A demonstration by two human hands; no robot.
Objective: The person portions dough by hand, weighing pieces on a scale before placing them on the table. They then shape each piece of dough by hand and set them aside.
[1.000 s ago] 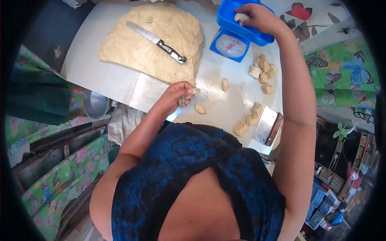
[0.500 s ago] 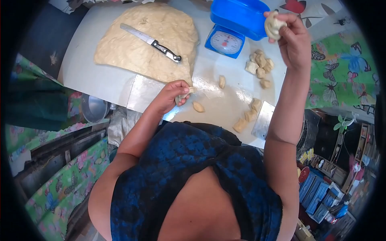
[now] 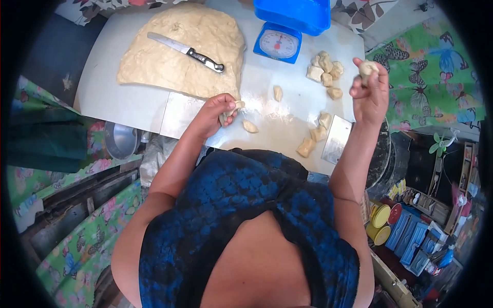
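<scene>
My left hand is closed on a small piece of dough, beside the lower right corner of a large dough slab. Raised at the right, my right hand grips a dough lump between thumb and fingers. Across the slab lies a knife with a black handle. A blue kitchen scale stands at the back, its blue tray on top. Two small dough bits, one oval and one upright, rest on the table near my left hand.
Several dough chunks sit in a cluster right of the scale, with more pieces near the front edge. A flat metal scraper lies beside those. A metal pot is below the table's left side; yellow tubs stand at lower right.
My right hand has come down and slightly right, away from the scale's tray, still holding the dough lump. The view has shifted slightly. My left hand keeps its small dough piece.
</scene>
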